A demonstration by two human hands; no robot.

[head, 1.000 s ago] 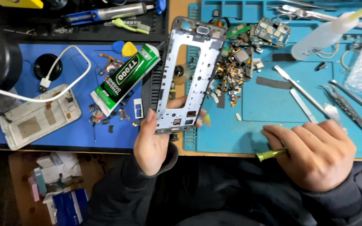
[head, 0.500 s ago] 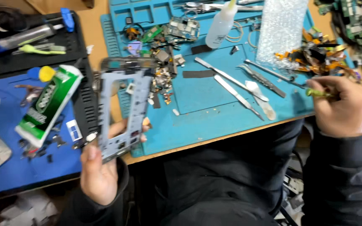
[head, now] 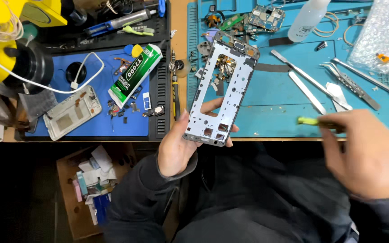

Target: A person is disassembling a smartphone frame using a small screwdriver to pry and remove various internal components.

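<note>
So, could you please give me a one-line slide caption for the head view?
Left hand holds a bare phone frame over the blue mat; right hand grips a green-tipped tool.

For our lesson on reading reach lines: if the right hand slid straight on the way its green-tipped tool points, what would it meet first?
The right hand points its green-tipped tool leftward. The first thing in line is probably the silver phone frame held in the left hand; depth is unclear.
</note>
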